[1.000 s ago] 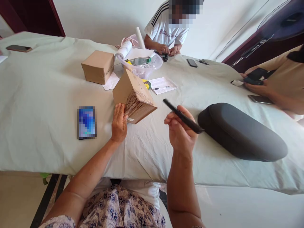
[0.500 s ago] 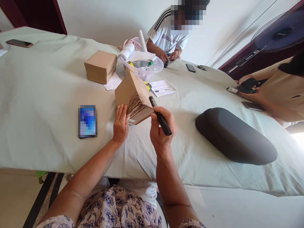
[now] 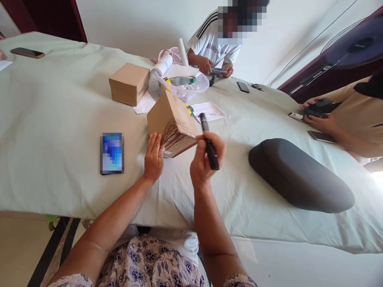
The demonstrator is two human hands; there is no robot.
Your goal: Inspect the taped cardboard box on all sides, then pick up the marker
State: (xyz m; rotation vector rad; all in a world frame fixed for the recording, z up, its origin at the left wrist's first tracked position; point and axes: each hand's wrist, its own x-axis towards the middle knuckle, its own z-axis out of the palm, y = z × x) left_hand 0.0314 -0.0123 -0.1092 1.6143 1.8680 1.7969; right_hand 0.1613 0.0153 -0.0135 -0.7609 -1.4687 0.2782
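A cardboard box (image 3: 160, 115) stands tilted in front of me, one corner toward me. Dark scribbled lines fan across its near faces around that corner. My left hand (image 3: 154, 157) holds the box at its lower left, fingers laid along the side face. In my right hand (image 3: 208, 157) is a thick black marker pen (image 3: 211, 149), gripped near its middle, upper end pointing up and away from me. That hand is at the box's right corner, the pen apart from the cardboard. Whether a fingertip touches the corner I cannot tell.
Behind are another cardboard box (image 3: 125, 87), a clear plastic basin (image 3: 203, 85) with a bottle and paper rolls, and a paper sheet (image 3: 211, 111). A phone (image 3: 112, 153) lies left, a dark rounded cushion (image 3: 299, 175) right. Two people sit across and at right.
My right hand has moved slightly right, and the pen has swung more upright, away from the box. The person across now holds a flat object. The whole view has shifted a little.
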